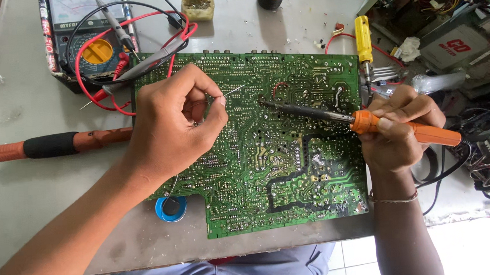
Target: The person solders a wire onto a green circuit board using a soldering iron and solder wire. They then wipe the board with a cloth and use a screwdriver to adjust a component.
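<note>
— Where does the work stand?
— The left hand (178, 122) pinches solder wire (231, 92) over the green circuit board (270, 170) on the bench (30, 187); right hand (397, 130) fingers grip the soldering iron (335, 115).
— Joined yet?
— Seemingly not; wire and tip sit apart.

The circuit board (269, 153) lies in the middle of the table (25, 112). The multimeter (85, 34) sits behind its left corner, a spare soldering iron (56, 144) to its left, the solder spool (170, 209) at its near-left edge, and a screwdriver (363, 43) at its far-right corner.
</note>
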